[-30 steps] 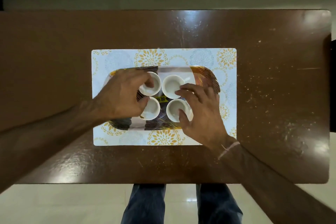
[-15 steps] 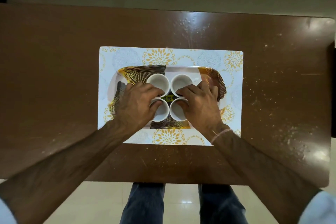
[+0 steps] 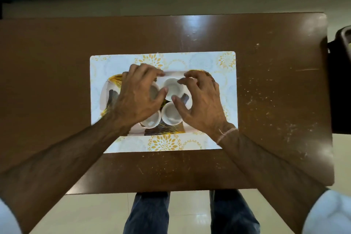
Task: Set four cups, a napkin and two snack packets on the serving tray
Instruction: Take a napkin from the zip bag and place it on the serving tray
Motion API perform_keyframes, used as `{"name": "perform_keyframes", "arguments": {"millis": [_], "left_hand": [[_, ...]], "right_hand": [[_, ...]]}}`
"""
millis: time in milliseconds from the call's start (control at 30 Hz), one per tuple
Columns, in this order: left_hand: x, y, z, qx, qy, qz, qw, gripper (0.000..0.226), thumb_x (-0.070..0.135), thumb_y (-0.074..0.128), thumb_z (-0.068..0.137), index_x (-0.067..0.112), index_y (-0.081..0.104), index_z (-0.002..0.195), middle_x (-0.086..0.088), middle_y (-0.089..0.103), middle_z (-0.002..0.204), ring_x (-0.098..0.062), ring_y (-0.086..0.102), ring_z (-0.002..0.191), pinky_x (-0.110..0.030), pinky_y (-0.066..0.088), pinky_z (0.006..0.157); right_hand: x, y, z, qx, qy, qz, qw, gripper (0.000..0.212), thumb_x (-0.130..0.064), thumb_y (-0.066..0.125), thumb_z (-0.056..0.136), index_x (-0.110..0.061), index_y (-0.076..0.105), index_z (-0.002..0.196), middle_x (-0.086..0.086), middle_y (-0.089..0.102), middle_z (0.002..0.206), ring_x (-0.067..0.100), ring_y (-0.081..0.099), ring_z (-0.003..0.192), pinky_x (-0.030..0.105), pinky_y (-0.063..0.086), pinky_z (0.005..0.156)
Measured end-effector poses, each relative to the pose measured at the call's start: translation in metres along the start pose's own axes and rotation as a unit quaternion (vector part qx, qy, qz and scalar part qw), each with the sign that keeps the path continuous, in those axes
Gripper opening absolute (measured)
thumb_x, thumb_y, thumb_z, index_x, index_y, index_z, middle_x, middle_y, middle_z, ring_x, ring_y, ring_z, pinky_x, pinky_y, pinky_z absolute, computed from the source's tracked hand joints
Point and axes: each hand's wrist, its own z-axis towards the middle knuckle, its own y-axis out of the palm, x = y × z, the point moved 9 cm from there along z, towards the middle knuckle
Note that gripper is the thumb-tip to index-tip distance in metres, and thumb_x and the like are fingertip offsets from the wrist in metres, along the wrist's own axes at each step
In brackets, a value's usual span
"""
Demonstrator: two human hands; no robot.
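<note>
Both forearms reach in from the near edge of the brown tabletop (image 3: 266,81), angling toward each other over the serving tray (image 3: 111,89), which lies on a white placemat (image 3: 214,62) printed with yellow flowers.

The left hand (image 3: 134,99) is palm down, fingers spread wide and curved, fingertips reaching the tray's far rim and thumb pointing right toward the far right cup (image 3: 173,87). It covers most of the far left cup (image 3: 154,91) and part of the near left cup (image 3: 151,120); whether it touches either cannot be told.

The right hand (image 3: 199,104) is also palm down with fingers loosely splayed and bent. Its thumb lies across the rim of the near right cup (image 3: 170,115), and its index fingertip sits at the edge of the far right cup. Neither hand is closed around anything.

All four white cups stand upright, clustered two by two near the tray's middle, rims touching or nearly so.

A thin thread band (image 3: 226,134) circles the right wrist.
</note>
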Motion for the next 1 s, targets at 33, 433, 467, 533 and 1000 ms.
{"name": "perform_keyframes", "arguments": {"millis": [33,433,467,533,1000], "left_hand": [[0.009,0.004,0.009,0.000,0.000,0.007,1.000,0.043,0.041,0.064,0.085,0.016,0.065,0.119,-0.005,0.063,0.122,-0.026,0.051,0.113,-0.040,0.038,0.091],[0.176,0.104,0.121,-0.076,0.068,0.011,0.995,0.054,0.040,0.059,0.085,0.023,0.054,0.135,-0.002,0.053,0.137,-0.029,0.043,0.126,-0.047,0.035,0.099],[0.196,0.115,0.130,-0.082,0.077,0.006,0.994,0.054,0.040,0.059,0.085,0.023,0.054,0.136,-0.003,0.053,0.138,-0.029,0.042,0.127,-0.047,0.035,0.099],[0.237,0.140,0.146,-0.097,0.095,0.002,0.991,0.054,0.039,0.061,0.086,0.025,0.053,0.137,-0.004,0.052,0.139,-0.029,0.041,0.128,-0.047,0.034,0.101],[0.518,0.296,0.183,-0.173,0.261,-0.012,0.950,0.044,0.041,0.062,0.083,0.021,0.064,0.122,-0.007,0.055,0.122,-0.029,0.048,0.119,-0.043,0.037,0.098]], "right_hand": [[0.009,-0.005,0.003,-0.004,0.013,0.001,1.000,0.047,-0.051,0.059,0.088,-0.019,0.063,0.123,0.005,0.054,0.137,0.026,0.053,0.123,0.046,0.042,0.096],[0.198,-0.126,0.001,0.061,0.128,-0.045,0.989,0.050,-0.051,0.045,0.097,-0.020,0.052,0.136,0.003,0.046,0.144,0.023,0.047,0.128,0.046,0.041,0.102],[0.217,-0.139,-0.003,0.067,0.137,-0.049,0.987,0.049,-0.051,0.045,0.097,-0.021,0.052,0.135,0.002,0.046,0.144,0.023,0.047,0.128,0.045,0.041,0.102],[0.257,-0.164,-0.013,0.077,0.159,-0.060,0.982,0.047,-0.050,0.046,0.097,-0.022,0.052,0.135,0.001,0.045,0.144,0.023,0.047,0.128,0.046,0.040,0.101],[0.494,-0.290,-0.139,0.198,0.318,-0.042,0.926,0.036,-0.045,0.048,0.096,-0.019,0.060,0.118,0.005,0.054,0.126,0.024,0.050,0.118,0.046,0.041,0.096]]}}
